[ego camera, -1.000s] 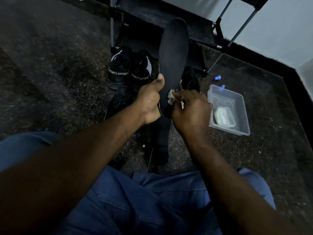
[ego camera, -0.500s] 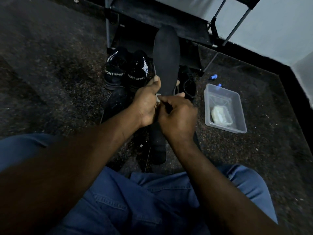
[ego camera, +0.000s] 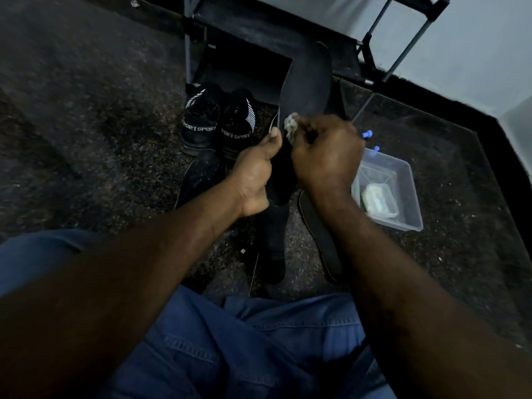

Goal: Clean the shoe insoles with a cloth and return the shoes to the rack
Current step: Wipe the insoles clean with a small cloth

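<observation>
Bare speckled floor [ego camera: 86, 116] lies open at far left. A pair of black sport shoes [ego camera: 218, 122] stands before the shoe rack [ego camera: 259, 33], whose frame edges the top. The left hand [ego camera: 254, 180] is clamped on the lower half of a black insole [ego camera: 306, 82] held upright; the right hand [ego camera: 326, 156], just beside it, presses a pale cloth [ego camera: 290, 126] against the insole's middle. Another insole [ego camera: 319, 237] lies on the floor beneath. A clear plastic tub [ego camera: 403, 197] sits at right, near the dark skirting and wall.

Shoes [ego camera: 218, 122] crowd rack [ego camera: 276, 33] — seemingly.
</observation>
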The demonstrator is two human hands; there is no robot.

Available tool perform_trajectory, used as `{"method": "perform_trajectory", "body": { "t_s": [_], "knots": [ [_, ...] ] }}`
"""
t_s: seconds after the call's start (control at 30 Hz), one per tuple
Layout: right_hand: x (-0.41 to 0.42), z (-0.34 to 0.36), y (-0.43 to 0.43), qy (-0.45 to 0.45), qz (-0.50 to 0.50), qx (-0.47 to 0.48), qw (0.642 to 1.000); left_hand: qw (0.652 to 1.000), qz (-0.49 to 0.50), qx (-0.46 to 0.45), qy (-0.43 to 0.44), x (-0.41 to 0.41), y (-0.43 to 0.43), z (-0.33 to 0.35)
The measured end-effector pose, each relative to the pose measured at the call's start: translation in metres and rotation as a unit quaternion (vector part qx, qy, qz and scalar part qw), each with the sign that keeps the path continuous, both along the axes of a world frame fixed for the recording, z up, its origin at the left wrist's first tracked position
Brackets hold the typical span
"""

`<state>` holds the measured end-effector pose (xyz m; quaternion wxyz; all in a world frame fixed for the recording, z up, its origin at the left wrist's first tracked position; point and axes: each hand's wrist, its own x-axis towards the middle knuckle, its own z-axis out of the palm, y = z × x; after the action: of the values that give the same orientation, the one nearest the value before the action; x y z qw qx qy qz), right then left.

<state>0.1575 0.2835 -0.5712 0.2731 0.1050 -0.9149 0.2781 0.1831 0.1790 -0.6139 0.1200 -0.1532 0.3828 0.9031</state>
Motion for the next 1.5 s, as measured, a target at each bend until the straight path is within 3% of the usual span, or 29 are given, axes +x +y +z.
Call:
{"method": "perform_trajectory", "body": {
  "t_s": [0.2,0.4,0.6,0.77,1.0,1.1,1.17,1.27,1.4,1.5],
  "knots": [
    [-0.030,0.026,0.010,0.007,-0.021,-0.015,1.000,0.999,-0.023,-0.030,0.020,0.000,0.012,-0.003],
    [0.013,-0.004,0.021,-0.004,0.063,0.080,0.995,1.000,-0.016,-0.010,0.015,0.001,0.005,0.002],
    [-0.018,0.012,0.048,0.001,-0.026,0.057,0.998,0.999,-0.048,-0.013,0.013,0.003,0.010,-0.006],
    [-0.003,0.000,0.049,-0.032,0.029,0.102,0.994,1.000,-0.022,0.002,0.003,0.001,0.012,-0.003],
    [0.069,-0.047,0.028,-0.061,0.087,0.048,0.993,0.997,0.023,0.072,-0.020,-0.003,0.007,-0.010],
    [0.081,-0.056,0.027,-0.096,0.104,-0.050,0.989,0.996,0.039,0.083,-0.018,-0.004,0.008,-0.009],
    [0.081,-0.053,0.030,-0.202,0.134,-0.199,0.949,0.996,0.054,0.065,-0.009,-0.007,0.006,-0.010],
    [0.081,-0.053,0.040,-0.307,0.130,-0.395,0.856,0.997,0.071,-0.008,-0.011,-0.011,-0.002,-0.016],
    [0.082,-0.075,0.057,-0.341,0.067,-0.438,0.829,0.983,0.082,-0.158,-0.040,-0.014,-0.012,-0.037],
    [0.085,-0.099,0.066,-0.389,0.025,-0.465,0.795,0.973,0.050,-0.214,-0.062,-0.007,-0.016,-0.049]
  ]
}}
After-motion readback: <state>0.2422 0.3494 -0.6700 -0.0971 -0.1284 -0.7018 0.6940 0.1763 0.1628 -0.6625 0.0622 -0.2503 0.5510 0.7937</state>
